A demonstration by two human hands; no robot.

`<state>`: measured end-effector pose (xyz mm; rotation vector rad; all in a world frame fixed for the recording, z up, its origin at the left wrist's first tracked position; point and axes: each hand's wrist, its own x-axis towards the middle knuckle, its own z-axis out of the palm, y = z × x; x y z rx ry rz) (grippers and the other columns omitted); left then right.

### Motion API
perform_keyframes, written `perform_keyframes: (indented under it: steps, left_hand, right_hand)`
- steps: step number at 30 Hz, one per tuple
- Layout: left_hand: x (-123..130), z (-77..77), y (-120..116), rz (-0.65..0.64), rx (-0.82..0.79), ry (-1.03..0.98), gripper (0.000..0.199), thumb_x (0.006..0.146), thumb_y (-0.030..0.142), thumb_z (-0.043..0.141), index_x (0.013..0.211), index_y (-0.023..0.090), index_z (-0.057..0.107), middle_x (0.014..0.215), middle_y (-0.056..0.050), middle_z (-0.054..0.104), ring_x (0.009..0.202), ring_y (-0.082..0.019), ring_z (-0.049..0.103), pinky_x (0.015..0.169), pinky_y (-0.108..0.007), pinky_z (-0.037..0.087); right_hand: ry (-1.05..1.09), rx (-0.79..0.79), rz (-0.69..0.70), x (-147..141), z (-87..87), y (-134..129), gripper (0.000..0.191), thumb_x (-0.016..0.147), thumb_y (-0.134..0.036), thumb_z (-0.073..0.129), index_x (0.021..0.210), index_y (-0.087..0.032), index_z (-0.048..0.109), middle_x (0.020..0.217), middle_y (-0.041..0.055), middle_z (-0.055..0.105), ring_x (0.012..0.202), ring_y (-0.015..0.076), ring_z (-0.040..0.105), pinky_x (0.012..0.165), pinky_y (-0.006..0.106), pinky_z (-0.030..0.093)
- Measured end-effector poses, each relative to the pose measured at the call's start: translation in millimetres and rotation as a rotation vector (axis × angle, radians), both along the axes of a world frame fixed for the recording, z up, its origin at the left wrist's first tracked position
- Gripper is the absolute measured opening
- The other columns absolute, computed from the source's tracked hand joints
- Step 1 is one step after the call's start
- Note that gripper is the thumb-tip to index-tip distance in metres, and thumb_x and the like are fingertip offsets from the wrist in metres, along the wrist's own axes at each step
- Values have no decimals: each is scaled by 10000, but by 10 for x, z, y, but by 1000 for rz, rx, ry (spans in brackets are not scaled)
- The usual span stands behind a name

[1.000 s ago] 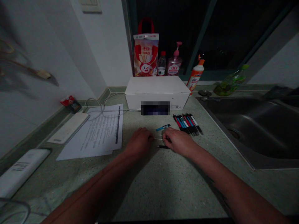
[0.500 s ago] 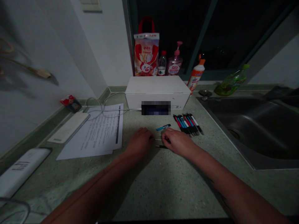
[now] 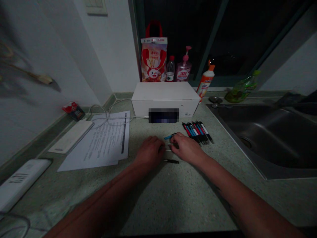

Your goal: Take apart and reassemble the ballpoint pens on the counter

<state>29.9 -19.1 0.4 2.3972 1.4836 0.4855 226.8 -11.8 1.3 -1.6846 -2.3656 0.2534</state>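
My left hand (image 3: 150,151) rests low over the counter, fingers curled together around something I cannot make out. Facing it, my right hand (image 3: 185,148) is closed too, its fingertips at a thin pale rod (image 3: 168,150) that spans the small gap between the hands. Just behind the right fingers lies a blue pen part (image 3: 169,136), partly covered by them. A black pen part (image 3: 172,161) lies on the counter in front of the hands. Right of the hands, several pens (image 3: 197,133) in red, blue, white and black lie side by side in a row.
Behind the hands stands a white box (image 3: 165,91), a blurred-out dark object at its front. Printed papers (image 3: 106,142) and a white flat device (image 3: 71,136) lie left, with cables and a power strip (image 3: 23,180). A metal sink (image 3: 279,132) is at right; bottles stand behind.
My right hand has moved slightly back, covering part of the blue pen part. More of the black part now shows in front of the hands. The whole view has shifted a little.
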Motion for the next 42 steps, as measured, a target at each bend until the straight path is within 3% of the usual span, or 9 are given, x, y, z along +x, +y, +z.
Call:
perform_keyframes:
  steps: [12,15,19,28,36,42]
  left_hand:
    - [-35,-45,65,-5,65,-42,157,976,201,626,1066,172,751,1041,-90,730,1026,-260,643,942,-411,516]
    - [-12,-62,94,-74,73,-15,200,1005,210,594,1131,180,747,1079,-84,739,1032,-251,640,957,-413,512]
    - [27,-80,140,-158,114,83,223,1012,171,556,1068,207,769,1098,-72,753,1026,-245,635,964,-423,498]
    - [38,-17,156,-161,152,244,202,1005,171,578,1023,174,779,1023,-96,737,1010,-268,623,905,-411,479]
    - [-9,-91,177,-106,191,274,206,1013,148,528,982,147,732,1001,-121,690,1010,-281,610,903,-412,474]
    - [-32,-79,170,-2,138,103,233,1010,115,468,1029,157,697,1036,-112,705,1007,-260,626,934,-412,489]
  right_hand:
    - [14,-40,63,-34,54,37,145,995,-221,593,1018,-198,735,1064,69,697,907,197,693,749,291,478]
    - [104,93,103,2,15,87,213,1004,-197,595,1175,-176,721,1152,106,703,1083,241,670,920,352,515]
    - [111,202,183,25,-56,142,359,1011,-133,554,1349,-177,666,1374,137,667,1286,271,596,1103,454,459]
    - [-58,158,197,43,-66,159,232,1002,-147,600,1155,-171,772,1248,123,739,1169,268,661,1044,425,484]
    - [-134,168,154,37,20,121,151,979,-168,628,1075,-139,741,1130,130,722,1099,275,645,987,391,478]
    - [-6,164,136,17,21,96,133,972,-159,607,1055,-156,712,1068,115,732,1041,257,660,947,382,485]
